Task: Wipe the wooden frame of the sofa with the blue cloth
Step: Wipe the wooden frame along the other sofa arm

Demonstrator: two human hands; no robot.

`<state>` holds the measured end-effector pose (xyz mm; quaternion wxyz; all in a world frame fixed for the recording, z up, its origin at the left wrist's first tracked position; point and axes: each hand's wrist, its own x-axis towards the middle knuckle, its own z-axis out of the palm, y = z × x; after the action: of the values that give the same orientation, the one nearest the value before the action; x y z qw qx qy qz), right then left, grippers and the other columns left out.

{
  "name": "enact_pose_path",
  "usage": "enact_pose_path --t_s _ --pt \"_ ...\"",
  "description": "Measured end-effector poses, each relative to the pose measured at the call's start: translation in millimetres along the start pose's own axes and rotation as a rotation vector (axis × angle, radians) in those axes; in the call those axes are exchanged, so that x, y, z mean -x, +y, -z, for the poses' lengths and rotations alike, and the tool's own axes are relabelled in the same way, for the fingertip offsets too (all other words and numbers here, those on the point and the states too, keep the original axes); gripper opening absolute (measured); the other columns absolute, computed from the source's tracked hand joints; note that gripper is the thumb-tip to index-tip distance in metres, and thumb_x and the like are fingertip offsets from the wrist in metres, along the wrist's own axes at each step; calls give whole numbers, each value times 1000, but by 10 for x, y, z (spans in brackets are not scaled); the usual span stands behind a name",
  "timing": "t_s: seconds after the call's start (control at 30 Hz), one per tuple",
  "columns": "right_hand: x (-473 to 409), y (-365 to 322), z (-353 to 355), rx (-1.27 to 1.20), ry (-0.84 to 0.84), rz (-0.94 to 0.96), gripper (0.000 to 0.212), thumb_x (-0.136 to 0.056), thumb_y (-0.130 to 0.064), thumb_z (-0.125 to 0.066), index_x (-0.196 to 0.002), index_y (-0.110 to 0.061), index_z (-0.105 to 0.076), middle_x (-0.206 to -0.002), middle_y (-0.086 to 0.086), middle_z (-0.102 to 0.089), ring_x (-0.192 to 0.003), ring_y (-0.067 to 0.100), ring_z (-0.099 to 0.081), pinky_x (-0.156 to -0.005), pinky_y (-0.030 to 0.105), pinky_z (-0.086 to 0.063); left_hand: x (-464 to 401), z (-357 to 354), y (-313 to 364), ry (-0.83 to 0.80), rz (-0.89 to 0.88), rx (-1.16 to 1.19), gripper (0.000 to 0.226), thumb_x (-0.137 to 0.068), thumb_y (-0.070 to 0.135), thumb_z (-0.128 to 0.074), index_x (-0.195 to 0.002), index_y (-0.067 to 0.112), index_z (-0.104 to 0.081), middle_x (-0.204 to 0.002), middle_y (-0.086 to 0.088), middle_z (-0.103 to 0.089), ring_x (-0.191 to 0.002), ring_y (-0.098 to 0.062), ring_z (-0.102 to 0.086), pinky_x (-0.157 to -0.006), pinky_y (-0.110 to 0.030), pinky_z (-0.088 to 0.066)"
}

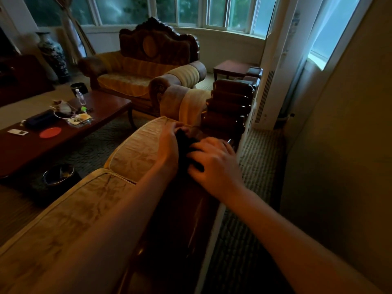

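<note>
Dark blue cloth point(186, 149), bunched on the glossy dark wooden sofa frame point(197, 211), pinched by left hand point(169, 141) and right hand point(212, 164); loose folds could slip off the far rail.

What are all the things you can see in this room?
cloth: one, looks dark, on the sofa's wooden top rail between both hands
wooden frame: one, dark brown, carved, along the sofa back
back cushions: two, beige, left of the rail
second sofa: one, gold and brown, under the windows
coffee table: one, reddish brown, at left
water bottle: one, clear, on the coffee table
red disc: one, on the coffee table
vase: one, blue and white, far left
side table: one, brown, by the windows
left hand: on the cloth
right hand: on the cloth
</note>
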<state>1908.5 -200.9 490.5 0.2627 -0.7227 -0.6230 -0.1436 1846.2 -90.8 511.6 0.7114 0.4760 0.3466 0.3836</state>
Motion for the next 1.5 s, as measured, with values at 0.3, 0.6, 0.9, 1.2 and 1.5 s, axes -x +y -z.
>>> enact_pose_path --t_s 0.3,0.6,0.9,1.2,1.5 --pt "-227 510 110 -176 101 -209 24 -89 -23 -58 -110 -18 -69 -123 4 -59 -120 20 -47 -103 36 -37 53 -2 -3 117 -55 20 28 -97 22 -37 -117 11 -53 -102 -3 -53 -87 -14 -52 -58 -24 -47" --pt "-271 187 89 -8 -201 111 29 -91 -24 -52 -117 -30 -64 -137 -7 -51 -135 20 -33 -111 46 -19 77 -37 37 78 34 117 23 -94 24 -40 -79 13 -53 -75 -6 -53 -69 -19 -52 -62 -30 -43" --pt "94 344 113 -168 100 -49 25 -84 -8 -60 -105 -18 -70 -121 3 -62 -122 19 -45 -103 34 -30 34 -55 -20 55 53 -20 33 -100 31 -31 -76 20 -51 -74 -4 -53 -66 -15 -51 -57 -26 -44" --pt "-489 527 -81 -100 190 -176 27 -89 -18 -54 -112 -17 -68 -121 5 -63 -124 25 -49 -103 48 -39 4 -139 -31 25 -79 -271 31 -100 32 -26 -81 22 -48 -79 -4 -51 -71 -16 -52 -62 -31 -47" --pt "568 66 -338 -708 614 -569 32 -94 -12 -53 -124 -23 -51 -122 -12 -49 -115 -14 -44 -93 4 -38 -27 -160 -277 -269 -305 -1154 73 -86 70 -19 -149 36 -2 -154 -9 -25 -139 -27 -27 -113 -48 -24"
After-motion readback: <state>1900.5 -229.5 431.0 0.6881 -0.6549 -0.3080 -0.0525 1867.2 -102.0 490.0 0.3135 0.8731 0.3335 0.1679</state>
